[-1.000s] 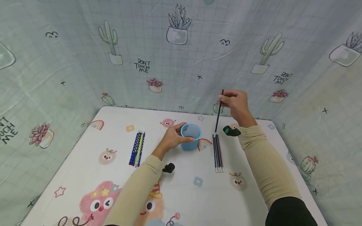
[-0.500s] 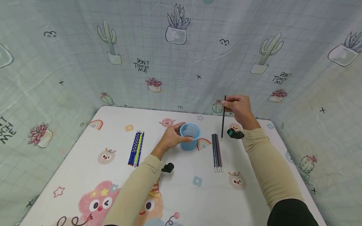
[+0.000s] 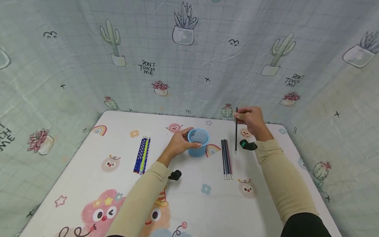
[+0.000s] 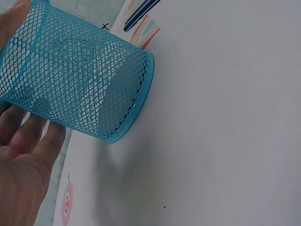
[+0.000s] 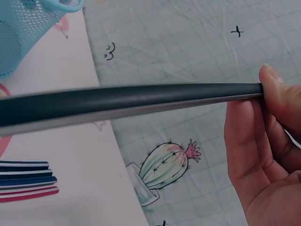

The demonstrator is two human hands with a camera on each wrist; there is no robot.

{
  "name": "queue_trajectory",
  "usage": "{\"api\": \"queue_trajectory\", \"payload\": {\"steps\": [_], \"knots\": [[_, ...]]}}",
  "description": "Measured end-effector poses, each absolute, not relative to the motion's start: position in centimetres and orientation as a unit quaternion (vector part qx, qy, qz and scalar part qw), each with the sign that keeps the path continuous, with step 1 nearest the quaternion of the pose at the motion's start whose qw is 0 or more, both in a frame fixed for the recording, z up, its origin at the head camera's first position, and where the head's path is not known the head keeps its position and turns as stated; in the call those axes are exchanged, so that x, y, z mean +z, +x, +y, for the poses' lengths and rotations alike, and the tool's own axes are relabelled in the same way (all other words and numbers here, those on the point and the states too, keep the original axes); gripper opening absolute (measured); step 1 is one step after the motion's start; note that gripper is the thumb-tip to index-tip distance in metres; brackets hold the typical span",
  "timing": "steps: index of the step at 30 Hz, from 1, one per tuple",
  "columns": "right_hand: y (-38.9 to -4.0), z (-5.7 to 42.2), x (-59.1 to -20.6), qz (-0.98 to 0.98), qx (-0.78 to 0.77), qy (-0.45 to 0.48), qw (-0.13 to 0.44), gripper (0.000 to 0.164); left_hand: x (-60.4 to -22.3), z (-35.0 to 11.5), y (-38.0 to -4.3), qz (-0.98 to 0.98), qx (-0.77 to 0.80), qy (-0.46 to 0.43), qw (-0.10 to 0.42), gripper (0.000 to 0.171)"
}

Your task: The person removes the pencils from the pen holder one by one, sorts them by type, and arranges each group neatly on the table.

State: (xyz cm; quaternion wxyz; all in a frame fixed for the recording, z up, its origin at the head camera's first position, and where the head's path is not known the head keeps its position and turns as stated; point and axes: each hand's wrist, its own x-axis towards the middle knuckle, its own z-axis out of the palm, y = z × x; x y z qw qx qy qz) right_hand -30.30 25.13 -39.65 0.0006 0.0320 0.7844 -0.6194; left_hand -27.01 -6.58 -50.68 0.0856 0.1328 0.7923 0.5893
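Observation:
My left hand [image 3: 179, 144] grips a light blue mesh pencil cup [image 3: 197, 150], thumb over the near side of the rim and fingers round the far side. The left wrist view shows the cup's mesh wall [image 4: 84, 70] tilted, with the fingers beneath it. My right hand [image 3: 251, 120] pinches a dark pencil [image 3: 236, 131] near its top end between thumb and fingers. The pencil hangs upright, just right of a row of dark pencils [image 3: 226, 159] with white-tipped near ends. In the right wrist view the held pencil [image 5: 141, 100] shows a dark side and a grey side.
Left of the cup lies a bundle of blue patterned pencils [image 3: 142, 155] with a yellow-green one among them. A white table [image 3: 189, 200] with printed cartoon figures carries everything. Cactus-print cloth [image 3: 207, 65] stands behind it and at both sides. Black devices [image 3: 248, 144] sit at the wrists.
My right hand has moved down and slightly right. The held pencil has swung from slanted over the row to upright beside it. The left hand and cup have stayed in place.

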Motion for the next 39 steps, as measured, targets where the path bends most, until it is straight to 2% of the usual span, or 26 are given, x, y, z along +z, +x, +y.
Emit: {"api": "queue_trajectory", "payload": {"steps": [10, 23, 30, 39], "knots": [[-29.9, 25.9, -41.2, 0.794, -0.608, 0.020, 0.010, 0.041, -50.7, -6.6, -26.9, 0.794, 0.587, 0.131, 0.088, 0.086], [-29.5, 26.1, -43.0, 0.798, -0.601, 0.033, 0.036, 0.041, -50.6, -6.6, -26.8, 0.792, 0.589, 0.134, 0.087, 0.083], [-29.5, 26.2, -44.3, 0.788, -0.613, 0.043, 0.042, 0.033, -50.7, -6.6, -26.7, 0.790, 0.592, 0.137, 0.083, 0.079], [-29.4, 26.4, -46.0, 0.785, -0.615, 0.053, 0.046, 0.024, -50.7, -6.6, -26.7, 0.792, 0.590, 0.134, 0.086, 0.082]]}}
